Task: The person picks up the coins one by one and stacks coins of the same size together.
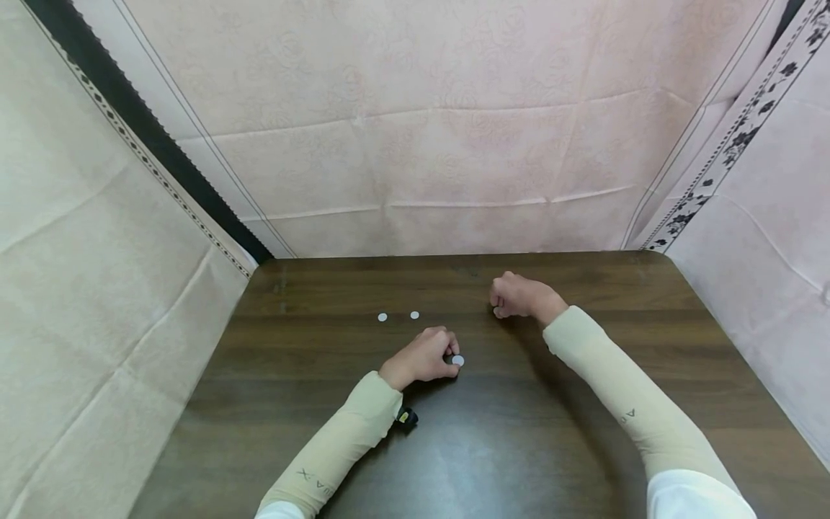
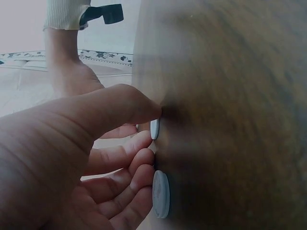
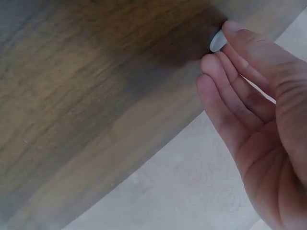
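In the head view my left hand [image 1: 424, 357] is low over the table and pinches a small white disc [image 1: 457, 360] between thumb and forefinger. The left wrist view shows this disc [image 2: 154, 129] on edge, partly covered by the thumb. Farther right, my right hand [image 1: 524, 295] rests at the tabletop with another white disc [image 1: 498, 312] at its fingertips. Thumb and forefinger pinch that disc [image 3: 218, 41] in the right wrist view. Two more white discs, one on the left [image 1: 382, 317] and one beside it [image 1: 415, 315], lie flat on the wood behind the left hand.
The dark brown wooden table [image 1: 311, 404] has rounded far corners. A pale cloth [image 1: 454, 158] hangs behind it, with further cloths on the left [image 1: 97, 303] and right [image 1: 765, 216]. A small black device [image 1: 407, 417] is strapped at the left wrist.
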Demonstrator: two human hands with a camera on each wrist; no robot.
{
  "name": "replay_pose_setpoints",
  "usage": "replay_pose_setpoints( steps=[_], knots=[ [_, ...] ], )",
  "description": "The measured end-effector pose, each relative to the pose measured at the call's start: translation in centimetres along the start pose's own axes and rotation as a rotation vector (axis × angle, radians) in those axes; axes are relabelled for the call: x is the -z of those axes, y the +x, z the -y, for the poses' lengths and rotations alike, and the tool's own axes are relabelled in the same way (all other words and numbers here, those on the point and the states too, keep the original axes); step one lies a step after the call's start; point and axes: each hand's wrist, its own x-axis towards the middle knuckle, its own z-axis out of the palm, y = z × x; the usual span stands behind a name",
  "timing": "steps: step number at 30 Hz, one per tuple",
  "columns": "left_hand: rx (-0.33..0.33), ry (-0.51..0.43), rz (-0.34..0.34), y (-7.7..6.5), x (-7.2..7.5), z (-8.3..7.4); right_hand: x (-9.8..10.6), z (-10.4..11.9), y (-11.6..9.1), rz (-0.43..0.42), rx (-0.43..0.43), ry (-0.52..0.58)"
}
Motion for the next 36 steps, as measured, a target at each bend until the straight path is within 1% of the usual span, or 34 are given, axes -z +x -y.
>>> replay_pose_setpoints(
  steps=[4,8,11,13,18,20,25,32,36],
  knots=[
    [0.000,-0.007,-0.002,-0.1,0.1,0.0,0.0,-0.1,0.3,0.001,-0.044,0.020],
    [-0.005,-0.006,-0.001,-0.1,0.1,0.0,-0.5,-0.3,0.7,-0.018,-0.085,0.060],
    [0.000,0.000,0.000,-0.2,0.1,0.0,-1.1,-0.3,0.9,-0.050,-0.079,0.064],
    [0.001,-0.002,0.003,-0.2,0.1,0.0,-1.3,-0.3,0.9,-0.071,-0.078,0.042],
    [-0.010,-0.001,0.002,-0.2,0.1,-0.1,-1.4,-0.4,0.5,-0.126,-0.083,0.032],
    [-0.011,0.005,0.005,-0.3,0.0,-0.1,-1.5,-0.4,0.3,-0.138,-0.068,0.048],
    [-0.015,0.008,0.020,-0.4,-0.1,-0.2,-2.1,-0.4,-0.2,-0.136,-0.003,0.075],
    [-0.032,0.021,0.003,-0.3,0.0,-0.2,-2.5,0.4,-0.9,-0.163,0.091,0.097],
    [-0.027,0.018,0.007,-0.1,0.0,-0.1,-2.5,1.0,-1.3,-0.157,0.103,0.103]
  ],
)
